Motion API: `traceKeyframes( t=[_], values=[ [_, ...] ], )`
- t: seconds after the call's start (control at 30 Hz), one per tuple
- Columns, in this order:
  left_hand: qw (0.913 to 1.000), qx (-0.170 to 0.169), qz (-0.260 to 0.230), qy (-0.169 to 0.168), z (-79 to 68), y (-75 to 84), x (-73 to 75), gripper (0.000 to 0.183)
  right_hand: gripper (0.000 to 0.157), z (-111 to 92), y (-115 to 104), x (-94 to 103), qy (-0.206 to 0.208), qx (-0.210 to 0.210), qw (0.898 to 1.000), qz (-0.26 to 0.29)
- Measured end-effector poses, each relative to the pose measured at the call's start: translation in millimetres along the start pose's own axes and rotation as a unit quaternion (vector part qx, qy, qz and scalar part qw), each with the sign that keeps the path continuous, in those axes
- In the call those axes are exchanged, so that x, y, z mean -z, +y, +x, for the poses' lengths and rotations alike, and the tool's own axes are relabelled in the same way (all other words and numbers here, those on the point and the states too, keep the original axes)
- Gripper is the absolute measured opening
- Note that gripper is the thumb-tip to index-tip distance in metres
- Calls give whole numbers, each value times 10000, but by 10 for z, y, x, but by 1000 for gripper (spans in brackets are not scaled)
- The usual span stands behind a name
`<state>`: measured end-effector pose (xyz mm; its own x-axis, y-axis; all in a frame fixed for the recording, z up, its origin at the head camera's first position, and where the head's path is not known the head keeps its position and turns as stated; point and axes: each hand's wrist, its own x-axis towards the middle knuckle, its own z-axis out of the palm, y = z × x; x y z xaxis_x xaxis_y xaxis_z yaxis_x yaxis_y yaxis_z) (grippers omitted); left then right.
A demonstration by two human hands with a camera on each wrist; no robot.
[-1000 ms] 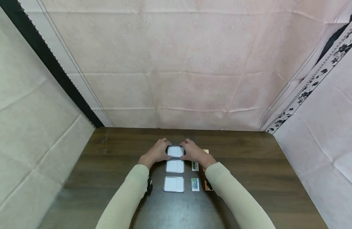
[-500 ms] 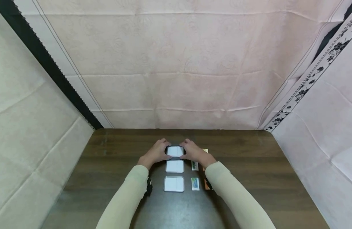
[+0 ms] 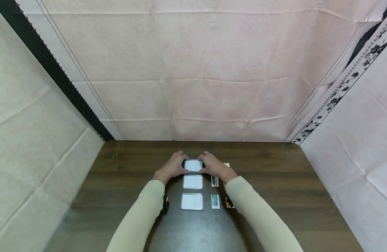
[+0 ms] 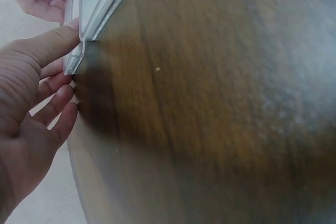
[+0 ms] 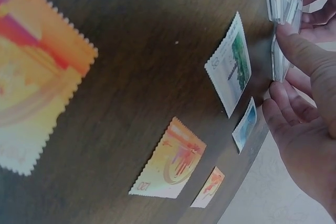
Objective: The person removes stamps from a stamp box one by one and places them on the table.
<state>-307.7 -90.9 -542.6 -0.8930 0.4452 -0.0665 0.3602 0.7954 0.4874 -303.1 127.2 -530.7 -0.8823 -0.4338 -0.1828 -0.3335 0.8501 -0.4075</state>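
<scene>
Three flat, clear-edged plastic cases with whitish faces lie in a column on the table. My left hand and right hand grip the farthest case from its two sides, thumbs at the near edge and fingers round the far edge. Just in front of the thumbs lies the middle case. The nearest case is set apart from it by a wider gap. In the left wrist view my left thumb presses by the gripped case's edge. The right wrist view shows the same grip, with the right thumb bent inward.
To the right of the cases lie postage stamps in two columns: green-blue ones nearer the cases, orange ones farther out. My right forearm partly covers the orange column in the head view. The brown wooden table ends before a pale cloth backdrop.
</scene>
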Motion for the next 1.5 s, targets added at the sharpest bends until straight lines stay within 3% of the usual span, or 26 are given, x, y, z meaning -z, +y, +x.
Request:
traceKeyframes(
  t=[0.37,1.5],
  values=[
    [10000,60,60,-28,2,-18,-20,57,55,4,-27,-7,39,33,10000,-17],
    [9999,92,-85,-50,-18,16,-54,61,60,-52,-7,-19,-90,-63,9999,50]
  ],
)
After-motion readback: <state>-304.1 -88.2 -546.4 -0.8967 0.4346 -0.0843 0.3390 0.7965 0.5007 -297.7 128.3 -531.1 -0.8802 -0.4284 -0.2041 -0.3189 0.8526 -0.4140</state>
